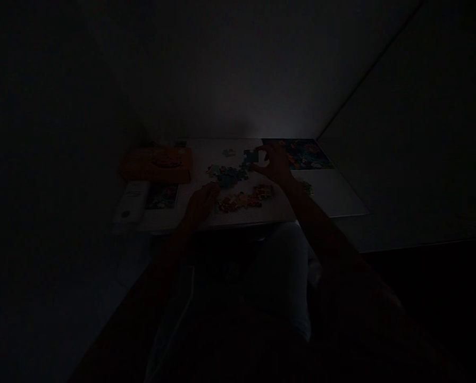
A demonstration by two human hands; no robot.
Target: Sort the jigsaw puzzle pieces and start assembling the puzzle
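Very dark room, only a pale counter point(333, 197) lit. Right hand point(275, 164) at 1 o'clock, fingers curled over a dark puzzle piece point(251, 156), touching it; can't tell if the grip is pinched on it. Left hand point(200, 205) at 9 o'clock, resting on the counter just beside the loose puzzle pieces point(238, 186); grip state unreadable. Orange box point(158, 164) at 10 o'clock. Picture sheet point(301, 153) beyond the right hand.
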